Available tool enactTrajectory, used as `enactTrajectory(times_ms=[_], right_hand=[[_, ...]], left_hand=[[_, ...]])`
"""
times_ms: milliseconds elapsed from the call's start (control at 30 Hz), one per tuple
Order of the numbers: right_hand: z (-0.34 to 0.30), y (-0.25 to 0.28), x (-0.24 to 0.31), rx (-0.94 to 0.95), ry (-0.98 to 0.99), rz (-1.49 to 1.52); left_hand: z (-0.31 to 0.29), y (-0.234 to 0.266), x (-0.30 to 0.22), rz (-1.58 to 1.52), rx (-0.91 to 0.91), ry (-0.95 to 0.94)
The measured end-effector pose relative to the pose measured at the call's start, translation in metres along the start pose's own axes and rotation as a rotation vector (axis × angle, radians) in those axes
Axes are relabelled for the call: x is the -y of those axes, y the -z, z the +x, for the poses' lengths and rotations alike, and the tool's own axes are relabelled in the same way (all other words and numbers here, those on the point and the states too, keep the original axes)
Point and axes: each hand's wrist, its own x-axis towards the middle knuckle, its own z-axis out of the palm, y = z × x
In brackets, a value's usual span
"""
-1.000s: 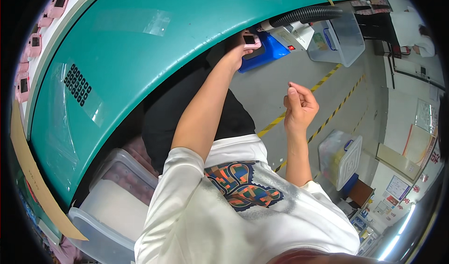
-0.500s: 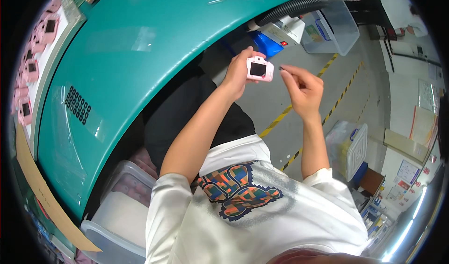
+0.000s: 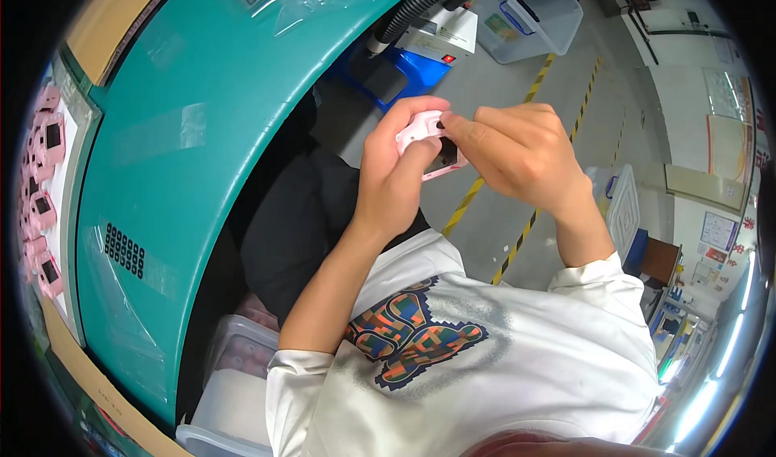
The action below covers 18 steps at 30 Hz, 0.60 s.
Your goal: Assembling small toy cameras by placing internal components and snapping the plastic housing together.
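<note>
My left hand [image 3: 386, 170] is wrapped round a small pink toy camera [image 3: 413, 131], its thumb lying across the back beside the dark screen [image 3: 444, 156]. Fingers pinched, my right hand [image 3: 521, 145] meets the top edge of the camera. A small black piece [image 3: 440, 124] shows at the right fingertips, against the camera's upper back; the fingers hide part of it. The right hand covers the camera's right end as well.
A green table [image 3: 218, 125] curves along the left, bearing a sheet of small black pads [image 3: 125, 251] and clear plastic film [image 3: 323, 0]. More pink cameras [image 3: 50, 137] lie on a white tray at far left. A blue stool [image 3: 416, 73], a black hose [image 3: 428, 0] and a clear bin [image 3: 558, 20] stand beyond.
The right hand has come left to the camera with the small black piece. My left thumb has moved onto the camera's back, and the camera has tilted. The whole view has shifted.
</note>
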Motion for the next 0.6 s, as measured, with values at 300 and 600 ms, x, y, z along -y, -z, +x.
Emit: enactTrajectory(times_ms=[300,600], right_hand=[[0.004,0.004,0.004,-0.103,0.136,0.044],[0.006,0.021,0.008,-0.112,0.142,0.162]], left_hand=[[-0.012,-0.006,-0.015,0.169,-0.037,-0.087],[-0.018,-0.01,-0.017,-0.016,-0.009,-0.144]])
